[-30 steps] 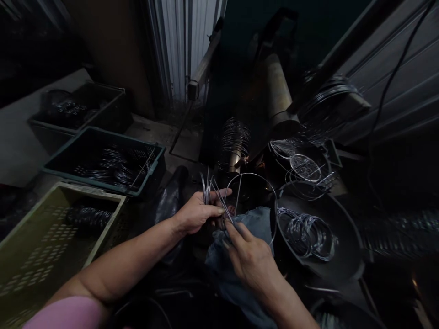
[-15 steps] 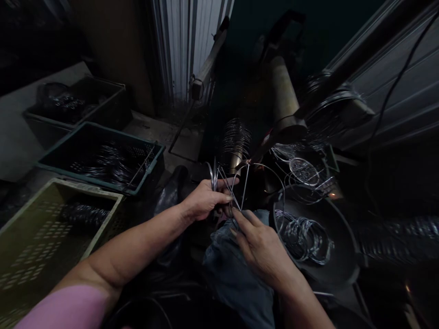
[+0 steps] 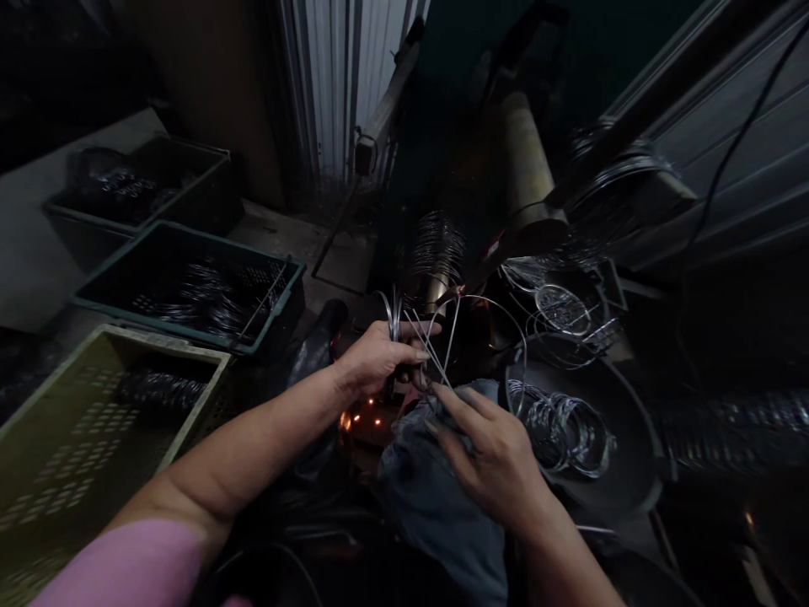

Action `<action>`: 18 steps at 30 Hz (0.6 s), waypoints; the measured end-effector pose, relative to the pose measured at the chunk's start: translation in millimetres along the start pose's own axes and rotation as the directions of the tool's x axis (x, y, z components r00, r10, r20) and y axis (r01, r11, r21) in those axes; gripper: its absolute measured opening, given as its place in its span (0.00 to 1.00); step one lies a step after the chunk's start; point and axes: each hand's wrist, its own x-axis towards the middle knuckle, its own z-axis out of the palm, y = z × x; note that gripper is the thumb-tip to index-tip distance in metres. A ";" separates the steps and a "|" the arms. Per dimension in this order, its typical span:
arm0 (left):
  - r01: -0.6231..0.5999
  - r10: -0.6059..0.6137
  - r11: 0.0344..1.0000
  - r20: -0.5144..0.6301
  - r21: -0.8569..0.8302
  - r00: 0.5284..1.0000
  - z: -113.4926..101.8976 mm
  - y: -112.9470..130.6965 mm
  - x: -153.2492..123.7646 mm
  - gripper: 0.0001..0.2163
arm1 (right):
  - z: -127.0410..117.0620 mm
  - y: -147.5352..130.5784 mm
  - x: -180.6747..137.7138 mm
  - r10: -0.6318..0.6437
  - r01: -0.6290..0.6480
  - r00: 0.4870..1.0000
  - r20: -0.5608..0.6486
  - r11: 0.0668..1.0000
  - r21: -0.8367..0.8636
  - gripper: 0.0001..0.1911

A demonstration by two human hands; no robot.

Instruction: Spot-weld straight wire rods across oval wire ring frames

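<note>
dim light; pale corrugated panel (image 3: 345,84) behind; grey floor (image 3: 278,234); ribbed wall (image 3: 771,169) right.

Short plain pink sleeve (image 3: 126,566), bare forearms (image 3: 243,472), bare fingers (image 3: 461,410), blue denim-like cloth (image 3: 442,506) over one leg

Rings (image 3: 395,316) are gripped in the left hand (image 3: 372,361); rods (image 3: 430,339) are held near the right hand (image 3: 496,443). Coils (image 3: 565,430) are piled in a basin (image 3: 635,438).

No text, label, brand, number or sign can be read anywhere here.
</note>
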 end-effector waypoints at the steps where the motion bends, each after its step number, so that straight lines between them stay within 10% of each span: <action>1: -0.002 0.002 1.000 -0.009 0.011 1.000 -2.3 0.3 -2.1 0.22 | -2.8 -1.4 -3.7 -0.024 0.024 1.000 -0.002 1.000 -0.014 0.23; 18: 0.022 0.011 0.982 -0.172 0.188 0.985 -48.4 -0.9 -53.2 0.22 | 18.9 3.7 -16.8 -0.098 0.127 0.975 0.198 0.982 -0.139 0.17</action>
